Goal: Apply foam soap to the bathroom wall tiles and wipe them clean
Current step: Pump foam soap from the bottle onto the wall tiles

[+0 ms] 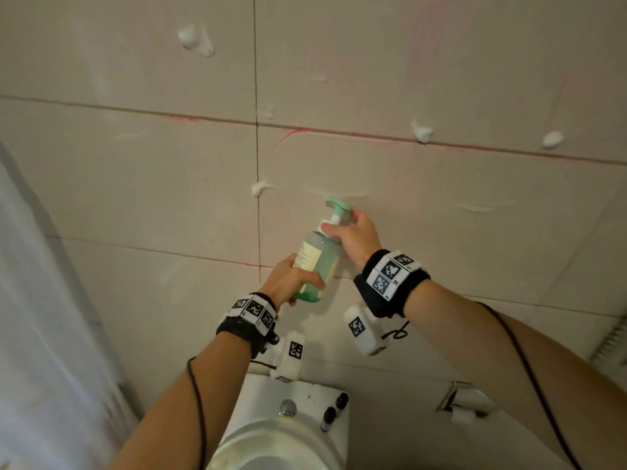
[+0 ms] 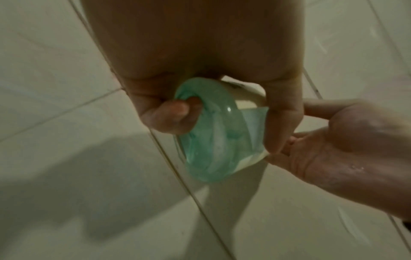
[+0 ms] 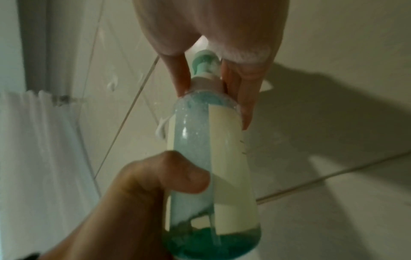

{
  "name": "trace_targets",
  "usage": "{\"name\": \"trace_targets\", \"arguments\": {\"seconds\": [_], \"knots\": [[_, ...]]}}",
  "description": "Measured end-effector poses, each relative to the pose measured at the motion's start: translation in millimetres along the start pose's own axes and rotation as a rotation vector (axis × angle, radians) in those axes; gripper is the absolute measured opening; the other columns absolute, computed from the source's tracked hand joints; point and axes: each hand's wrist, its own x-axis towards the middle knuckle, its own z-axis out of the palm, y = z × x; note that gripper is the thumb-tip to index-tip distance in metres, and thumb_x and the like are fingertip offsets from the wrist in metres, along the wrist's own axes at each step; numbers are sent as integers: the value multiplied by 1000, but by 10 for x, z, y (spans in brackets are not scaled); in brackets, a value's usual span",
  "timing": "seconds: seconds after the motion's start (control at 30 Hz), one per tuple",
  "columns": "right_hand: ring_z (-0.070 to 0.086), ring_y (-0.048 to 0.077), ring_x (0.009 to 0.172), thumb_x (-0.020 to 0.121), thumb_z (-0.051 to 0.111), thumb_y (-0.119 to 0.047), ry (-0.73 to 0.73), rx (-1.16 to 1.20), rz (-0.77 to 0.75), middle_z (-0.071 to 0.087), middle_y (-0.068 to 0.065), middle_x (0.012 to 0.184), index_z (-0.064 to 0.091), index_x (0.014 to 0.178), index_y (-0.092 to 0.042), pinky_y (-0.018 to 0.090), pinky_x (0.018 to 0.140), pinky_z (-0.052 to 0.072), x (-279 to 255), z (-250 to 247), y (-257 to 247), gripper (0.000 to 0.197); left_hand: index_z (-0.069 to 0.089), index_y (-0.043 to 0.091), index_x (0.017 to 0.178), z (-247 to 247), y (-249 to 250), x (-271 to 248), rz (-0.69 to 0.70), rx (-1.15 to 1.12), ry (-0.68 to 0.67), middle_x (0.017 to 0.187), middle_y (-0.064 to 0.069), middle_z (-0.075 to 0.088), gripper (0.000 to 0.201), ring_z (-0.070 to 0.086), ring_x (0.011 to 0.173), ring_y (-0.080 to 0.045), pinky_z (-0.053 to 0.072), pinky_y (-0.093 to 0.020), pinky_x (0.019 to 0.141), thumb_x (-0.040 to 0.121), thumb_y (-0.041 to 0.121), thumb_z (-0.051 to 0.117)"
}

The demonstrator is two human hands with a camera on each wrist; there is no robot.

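A clear green soap bottle (image 1: 317,262) with a pale label and a mint pump head (image 1: 337,204) is held tilted against the beige wall tiles (image 1: 441,205). My left hand (image 1: 288,281) grips the bottle's lower body (image 2: 213,140), thumb across the front (image 3: 186,174). My right hand (image 1: 353,235) holds the neck below the pump, with fingers on both sides of the collar (image 3: 206,82). White foam blobs (image 1: 259,188) and smears (image 1: 480,208) dot the tiles, with more foam higher up (image 1: 190,37) and at the right (image 1: 422,132).
A white toilet cistern (image 1: 305,401) with a chrome flush button stands directly below my arms. A white shower curtain (image 1: 40,300) hangs at the left. A paper holder (image 1: 461,401) sits on the wall at lower right. Pink streaks mark the grout line (image 1: 298,131).
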Motion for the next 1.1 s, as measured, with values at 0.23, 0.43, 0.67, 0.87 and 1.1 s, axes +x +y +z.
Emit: {"name": "trace_targets", "arguments": {"seconds": [0.23,0.43,0.67,0.87,1.1], "knots": [[72,25,87,78,80,-22,-37,51,47,75,9,95,73,100,-8,37,80,57,-169,-932,96,27,53,19,120,777,228,-84,61,100,-93,105,-10,66,71,58,73,-20,38,-24,44,54,31,77],[73,24,90,85,75,-18,-73,91,136,74,9,102,66,115,-12,42,73,62,-571,-2001,179,32,51,20,124,1752,334,-250,103,134,-224,99,-9,72,68,60,57,-17,42,-25,44,67,42,81],[72,23,97,82,77,-33,-14,-87,194,74,6,105,67,115,-13,47,78,61,-1251,-3527,454,40,47,27,130,3214,472,-710,163,235,-400,105,1,72,71,74,82,-27,55,-34,63,71,59,71],[73,23,94,83,78,-27,164,-82,164,73,7,108,65,118,-11,48,77,61,-2036,-4741,757,41,49,30,131,4487,472,-1018,177,294,-555,114,6,68,86,68,102,-17,58,-42,86,58,66,78],[73,22,90,75,80,-37,434,-159,130,74,4,99,68,109,-15,51,75,61,-2927,-5901,1121,42,47,31,140,5848,541,-1431,203,320,-724,117,9,64,79,64,108,-15,52,-40,99,73,44,85]]}}
